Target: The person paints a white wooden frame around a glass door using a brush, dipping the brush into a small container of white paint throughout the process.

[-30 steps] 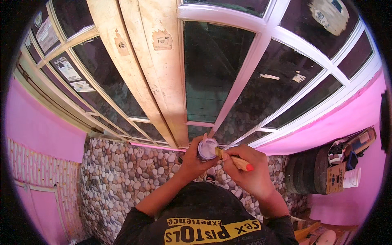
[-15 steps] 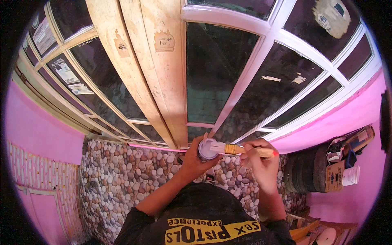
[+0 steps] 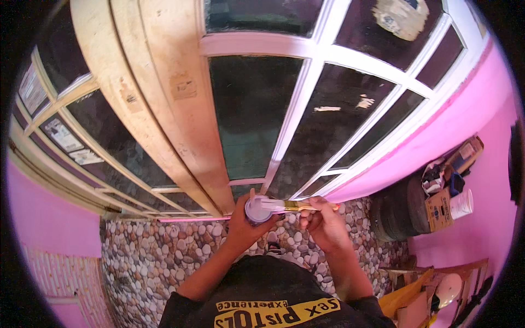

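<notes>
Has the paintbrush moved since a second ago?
Yes: judged against the white door, the paintbrush has swung, its red tip now farther right and nearer the door.

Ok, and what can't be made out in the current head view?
All in the head view:
The base of the small, round, pale-rimmed cup: hidden by the left hand's grip.
Whether the bristles of the flat, wooden-handled brush touch the pale paint: too small and blurred.
Part of the brush's handle: covered by the right hand's grip.
The feet: mostly behind the black cloth shirt, itself cut by the lower edge.
</notes>
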A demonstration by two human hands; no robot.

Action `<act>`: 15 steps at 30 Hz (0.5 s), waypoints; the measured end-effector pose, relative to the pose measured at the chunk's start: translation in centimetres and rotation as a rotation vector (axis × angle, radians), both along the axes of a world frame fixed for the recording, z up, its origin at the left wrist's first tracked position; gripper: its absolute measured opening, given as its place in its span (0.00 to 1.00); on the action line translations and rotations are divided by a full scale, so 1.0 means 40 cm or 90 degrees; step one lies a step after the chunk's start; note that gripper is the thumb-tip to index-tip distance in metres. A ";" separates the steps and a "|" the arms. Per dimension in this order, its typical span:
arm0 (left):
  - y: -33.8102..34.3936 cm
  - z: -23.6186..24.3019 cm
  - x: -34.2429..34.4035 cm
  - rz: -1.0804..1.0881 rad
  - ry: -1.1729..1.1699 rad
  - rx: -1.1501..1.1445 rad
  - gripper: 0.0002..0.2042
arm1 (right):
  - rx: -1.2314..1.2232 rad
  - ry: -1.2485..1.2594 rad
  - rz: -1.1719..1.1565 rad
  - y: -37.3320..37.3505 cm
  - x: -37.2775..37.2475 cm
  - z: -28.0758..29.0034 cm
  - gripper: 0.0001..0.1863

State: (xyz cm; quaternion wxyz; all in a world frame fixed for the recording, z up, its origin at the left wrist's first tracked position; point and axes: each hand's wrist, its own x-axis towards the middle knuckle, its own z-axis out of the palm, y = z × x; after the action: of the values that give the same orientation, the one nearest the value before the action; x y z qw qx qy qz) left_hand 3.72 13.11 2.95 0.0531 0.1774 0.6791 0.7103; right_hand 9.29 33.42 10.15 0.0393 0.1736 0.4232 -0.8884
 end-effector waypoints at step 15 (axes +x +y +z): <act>-0.094 -0.014 0.020 0.005 0.046 -0.060 0.31 | 0.235 0.504 -0.432 -0.020 -0.082 0.193 0.13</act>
State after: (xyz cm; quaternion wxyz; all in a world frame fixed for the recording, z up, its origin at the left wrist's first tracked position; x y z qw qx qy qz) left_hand 4.51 9.35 2.40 0.0339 0.1978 0.7137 0.6710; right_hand 5.99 32.60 17.88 -0.4427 -0.0432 0.4749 -0.7594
